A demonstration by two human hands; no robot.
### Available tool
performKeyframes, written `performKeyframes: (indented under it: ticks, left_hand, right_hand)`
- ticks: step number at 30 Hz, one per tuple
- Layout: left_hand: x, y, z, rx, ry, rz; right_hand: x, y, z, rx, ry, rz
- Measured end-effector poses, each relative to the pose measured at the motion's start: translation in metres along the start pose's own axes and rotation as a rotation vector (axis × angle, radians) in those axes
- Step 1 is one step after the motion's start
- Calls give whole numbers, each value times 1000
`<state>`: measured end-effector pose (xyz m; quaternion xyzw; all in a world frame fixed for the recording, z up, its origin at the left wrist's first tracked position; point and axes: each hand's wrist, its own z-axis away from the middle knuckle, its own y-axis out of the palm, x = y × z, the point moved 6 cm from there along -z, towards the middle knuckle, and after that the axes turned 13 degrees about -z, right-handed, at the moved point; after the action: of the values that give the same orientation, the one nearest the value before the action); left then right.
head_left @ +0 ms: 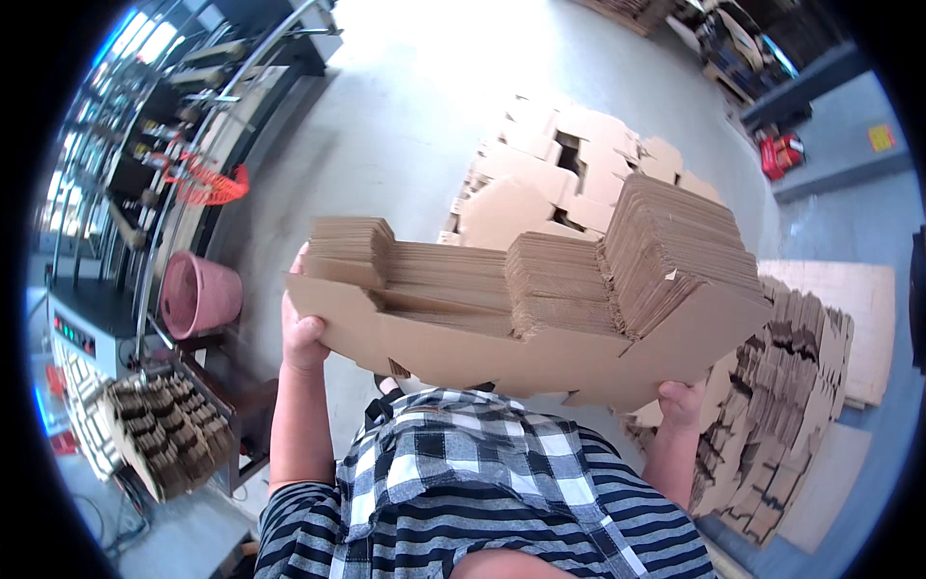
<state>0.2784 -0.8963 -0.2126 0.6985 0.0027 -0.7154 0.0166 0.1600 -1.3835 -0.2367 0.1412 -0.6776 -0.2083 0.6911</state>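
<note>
A thick stack of die-cut brown cardboard sheets (540, 352) is held up in front of my body, spanning from one hand to the other. My left hand (305, 333) is closed around its left end, thumb on the near face. At the lower right end my right hand (681, 400) grips the same stack, its thumb against the near sheet; the other fingers are hidden behind the cardboard. The sheets stand on edge, packed together, with stepped notches along their top. The stack tilts slightly down to the right.
Flat cardboard pieces (506, 207) lie piled on the floor ahead. Another tall cardboard stack (786, 386) stands at right on a pallet. On the left are a machine (96, 323), a pink bucket (200, 294), a coiled orange hose (214, 185) and more stacked cardboard (164, 434).
</note>
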Motion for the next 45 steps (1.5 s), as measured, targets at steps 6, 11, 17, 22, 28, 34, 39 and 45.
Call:
performKeyframes:
  ticks: [6,11,17,22,28,34,39,45]
  left_hand:
    - [16,-119,72,-143,-227,136]
    - [36,-265,148,-333,-255,114]
    - [-2,-388,269,-594,-164,237]
    - [-10,-464,354,-878,-88,275]
    - [-47,-541,402,-1207,47,278]
    - [-97,-623,432,-1465,160,222]
    - [-79,-662,474,-1690,236,326]
    - [-82,-676,511,-1880,373,312]
  right_hand:
    - [-60,110,-14,-135,328,-3]
    - [-146,267,-42,77,491,23]
    - [-236,422,-56,450,690,98]
    - [-296,567,-44,745,840,145]
    - [-363,742,-48,1033,821,104]
    - [-420,940,-33,1266,880,64]
    - [-462,1080,14,1446,1028,170]
    - [-506,1210,96,1643,1128,330]
